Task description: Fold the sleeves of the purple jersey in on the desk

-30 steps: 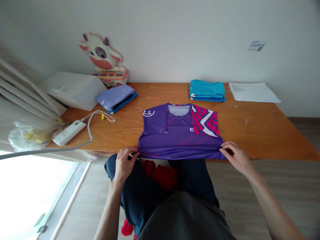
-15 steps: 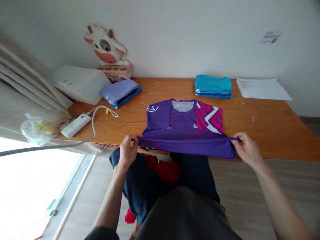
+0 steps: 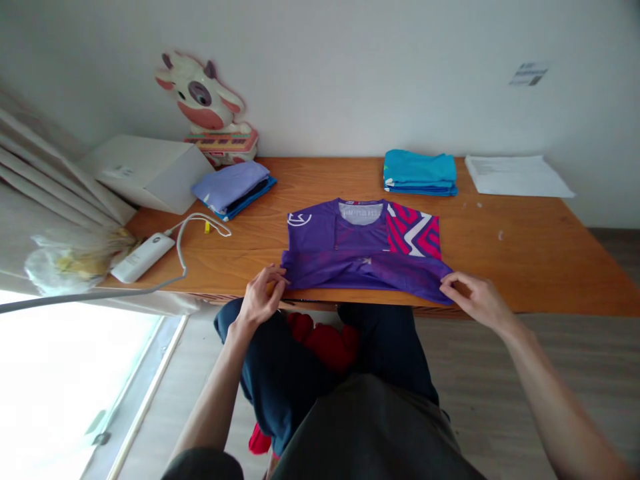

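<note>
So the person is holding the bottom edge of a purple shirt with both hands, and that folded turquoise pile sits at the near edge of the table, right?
Not quite. The left hand and right hand do hold the purple shirt by its bottom edge, but the turquoise pile sits at the far edge of the table, by the wall. The head view shows it.

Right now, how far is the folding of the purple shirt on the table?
Done: both sleeves of the purple shirt lie folded inward. In hand: the left hand and right hand pinch the hem corners, with the bottom part laid partway up. Left: the collar and pink panel are not yet covered.
</note>
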Demonstrator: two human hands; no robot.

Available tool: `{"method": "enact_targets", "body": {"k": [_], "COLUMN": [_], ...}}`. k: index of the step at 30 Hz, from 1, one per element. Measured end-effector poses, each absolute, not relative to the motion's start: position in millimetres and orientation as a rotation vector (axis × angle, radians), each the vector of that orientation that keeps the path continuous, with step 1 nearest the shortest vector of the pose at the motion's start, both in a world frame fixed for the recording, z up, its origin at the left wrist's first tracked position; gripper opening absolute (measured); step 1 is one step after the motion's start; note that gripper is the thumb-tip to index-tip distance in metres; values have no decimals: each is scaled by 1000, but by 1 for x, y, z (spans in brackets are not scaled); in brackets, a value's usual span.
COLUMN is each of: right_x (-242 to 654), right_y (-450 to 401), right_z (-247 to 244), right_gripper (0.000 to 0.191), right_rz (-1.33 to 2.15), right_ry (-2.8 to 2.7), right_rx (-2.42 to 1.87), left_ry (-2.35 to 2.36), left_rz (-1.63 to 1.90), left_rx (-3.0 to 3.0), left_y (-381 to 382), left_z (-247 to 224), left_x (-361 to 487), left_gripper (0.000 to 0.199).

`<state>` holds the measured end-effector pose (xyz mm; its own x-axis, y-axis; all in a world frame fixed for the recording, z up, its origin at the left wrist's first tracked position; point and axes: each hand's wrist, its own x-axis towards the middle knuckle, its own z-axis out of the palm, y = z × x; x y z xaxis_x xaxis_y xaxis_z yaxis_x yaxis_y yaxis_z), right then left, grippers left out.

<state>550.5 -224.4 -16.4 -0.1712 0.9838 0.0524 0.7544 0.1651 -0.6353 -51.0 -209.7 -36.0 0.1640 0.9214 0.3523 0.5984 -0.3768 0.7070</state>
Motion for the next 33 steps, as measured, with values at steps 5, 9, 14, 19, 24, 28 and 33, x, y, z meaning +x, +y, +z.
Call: {"method": "enact_targets", "body": {"k": [5,9,14,19,24,28,33], "right_x": [547,545,545,545,548,546,547], "right_y": [-211,-192,-190,-198,-201,-196,-197], "right_z": [-34,-39,-40,-37,-28,-21,-17], "right_gripper": [36,46,44,27,31,46,52], "right_rz": [437,193,182,266,502,705,789], "right_ry": [-1927,-1898,-1962,-1938,-1702,-1511,-1450], "right_rx": [-1755,-1866,-2048,-1952,-1784,-1677,-1699], "left_ry": [1757,1976,1988,1888,1703,1489,1490], "left_rz": [1068,991,924,1107,1319,1367,1300], "left_rx": [2014,2050,2032,1837,1545,1432,1369], "left_y": [-195,-172,-165,-174,-176,-167,-160], "left_z": [-38,-42,-48,-47,-43,-36,-29], "left_x": [-57,-51,-50,-52,-50,-44,-34], "left_gripper": [26,45,28,24,30,47,48]}}
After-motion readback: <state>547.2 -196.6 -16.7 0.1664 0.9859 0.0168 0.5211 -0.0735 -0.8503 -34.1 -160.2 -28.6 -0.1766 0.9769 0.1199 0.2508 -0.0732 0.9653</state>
